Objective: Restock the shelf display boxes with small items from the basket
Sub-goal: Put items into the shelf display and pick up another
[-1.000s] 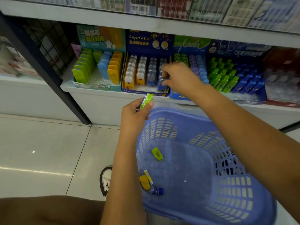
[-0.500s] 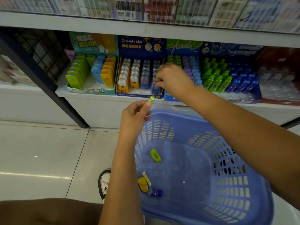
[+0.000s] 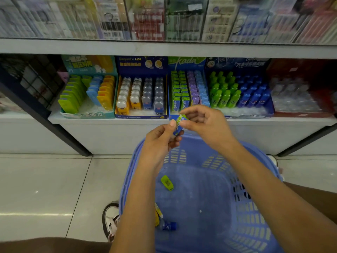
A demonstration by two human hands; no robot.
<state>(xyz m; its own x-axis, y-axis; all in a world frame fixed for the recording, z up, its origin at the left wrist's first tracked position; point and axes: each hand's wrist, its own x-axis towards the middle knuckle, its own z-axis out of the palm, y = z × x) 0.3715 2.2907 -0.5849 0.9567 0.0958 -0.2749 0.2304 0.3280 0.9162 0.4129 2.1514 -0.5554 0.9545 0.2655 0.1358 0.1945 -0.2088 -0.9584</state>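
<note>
Nearest, a shoe (image 3: 111, 221) on the floor beside the blue basket (image 3: 255, 216). In the basket lie a green item (image 3: 167, 183), a blue one (image 3: 170, 226) and a yellow one (image 3: 158, 215) half hidden by the left forearm. Over the far rim both hands meet on one small green-and-blue pack (image 3: 178, 125), possibly an eraser, too blurred to be sure. The left hand (image 3: 158, 143) pinches its lower end, the right hand (image 3: 206, 125) its top. Behind it on the shelf (image 3: 102, 121), a display box (image 3: 186, 63) holds similar-looking green packs (image 3: 179, 92).
</note>
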